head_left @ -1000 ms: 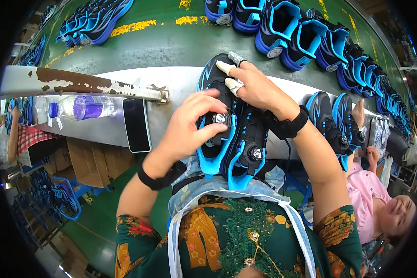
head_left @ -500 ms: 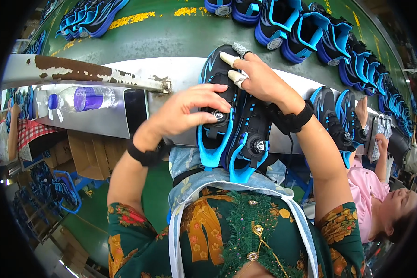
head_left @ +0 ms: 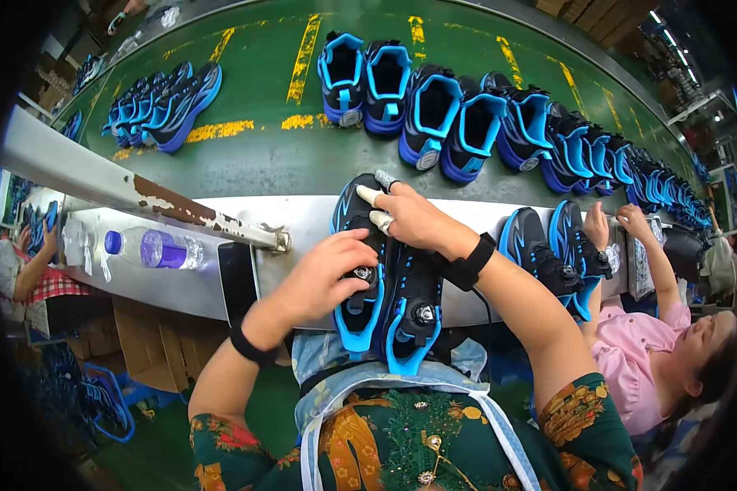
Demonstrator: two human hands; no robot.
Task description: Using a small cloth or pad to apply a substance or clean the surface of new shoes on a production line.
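Observation:
A pair of black sneakers with bright blue lining stands side by side before me, toes pointing away. On the left sneaker, my left hand has thumb and forefinger closed around the round lacing dial. My right hand reaches over the front of that same sneaker, its fingers pressed on the toe and upper; pale covers wrap some fingertips. The right sneaker stands beneath my right wrist, its own dial uncovered. Black bands circle both my wrists.
A metal ledge edges a green belt carrying rows of similar sneakers. To the left are a rusty white post, plastic bottles and a dark flat panel. Another pair stands rightward, near a co-worker in pink.
The view has tilted up, showing more of the belt. Both hands stay on the left sneaker; the left thumb and forefinger remain at its dial.

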